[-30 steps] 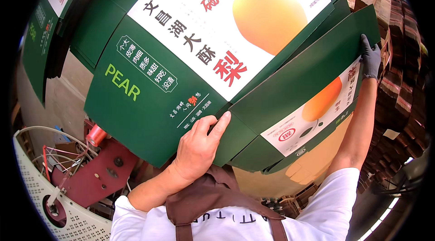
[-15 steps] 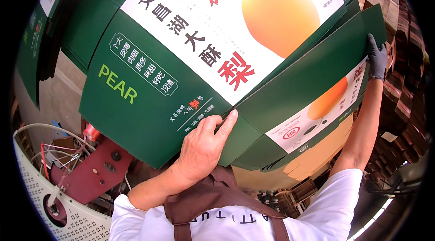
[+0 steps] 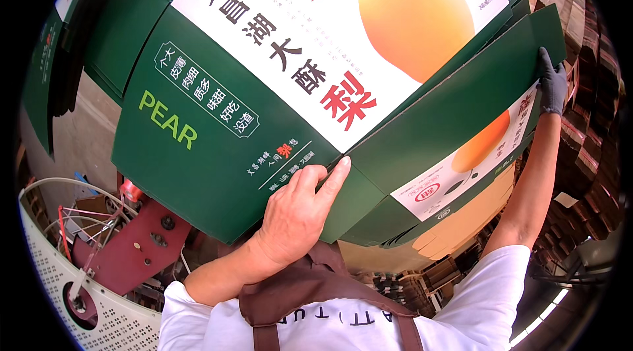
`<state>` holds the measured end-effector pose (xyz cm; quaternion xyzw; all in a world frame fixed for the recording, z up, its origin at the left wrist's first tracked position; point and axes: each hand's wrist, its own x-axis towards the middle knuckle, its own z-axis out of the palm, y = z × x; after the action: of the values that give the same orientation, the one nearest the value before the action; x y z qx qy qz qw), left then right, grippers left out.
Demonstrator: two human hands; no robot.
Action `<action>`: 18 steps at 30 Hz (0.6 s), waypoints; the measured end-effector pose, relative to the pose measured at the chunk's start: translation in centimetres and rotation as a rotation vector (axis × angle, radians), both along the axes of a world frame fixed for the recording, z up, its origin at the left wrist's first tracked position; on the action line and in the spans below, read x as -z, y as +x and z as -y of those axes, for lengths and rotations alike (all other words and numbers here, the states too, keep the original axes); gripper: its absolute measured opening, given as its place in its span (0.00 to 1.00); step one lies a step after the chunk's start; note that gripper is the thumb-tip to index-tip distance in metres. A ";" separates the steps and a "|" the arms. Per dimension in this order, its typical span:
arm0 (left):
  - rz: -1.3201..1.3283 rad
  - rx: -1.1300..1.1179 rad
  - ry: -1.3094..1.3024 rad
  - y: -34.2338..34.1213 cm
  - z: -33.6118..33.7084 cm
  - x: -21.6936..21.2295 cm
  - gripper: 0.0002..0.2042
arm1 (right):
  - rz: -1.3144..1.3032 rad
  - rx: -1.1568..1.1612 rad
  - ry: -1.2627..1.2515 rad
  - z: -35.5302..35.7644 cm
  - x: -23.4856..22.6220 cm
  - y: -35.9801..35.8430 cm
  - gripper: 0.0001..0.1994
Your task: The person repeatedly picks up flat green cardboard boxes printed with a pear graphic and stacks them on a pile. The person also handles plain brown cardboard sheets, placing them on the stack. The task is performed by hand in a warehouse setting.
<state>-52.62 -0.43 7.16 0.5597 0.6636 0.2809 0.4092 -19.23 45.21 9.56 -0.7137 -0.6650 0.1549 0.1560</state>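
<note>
A large flat green cardboard carton, with a white panel showing a yellow pear, fills most of the view. My bare left hand grips its near edge, fingers laid along the fold where a green flap meets the white panel. My right hand, in a dark glove, holds the far right corner of that flap with the arm stretched out. Under the flap lies a second carton panel of the same print.
A red machine part with a white perforated guard stands at the lower left. Stacks of brown cardboard line the right side. More green cartons stand at the left, and plain brown cardboard lies below the cartons.
The carton has swung closer and higher in view. My right hand moved outward along the flap's edge toward its corner. My left hand kept its hold at the fold.
</note>
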 end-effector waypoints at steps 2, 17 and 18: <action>0.000 0.006 -0.007 0.0 -0.1 0.0 0.29 | -0.002 0.006 -0.002 0.0 0.1 -0.1 0.28; -0.034 0.081 -0.091 -0.4 -0.5 -0.6 0.29 | -0.106 -0.108 0.045 0.2 1.6 -0.7 0.24; -0.036 0.085 -0.111 -0.7 -0.8 -1.3 0.29 | -0.079 -0.089 0.061 0.2 1.2 -1.7 0.24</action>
<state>-53.27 0.37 8.44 0.5688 0.6609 0.2163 0.4392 -20.92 45.01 8.36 -0.6719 -0.6937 0.1695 0.1967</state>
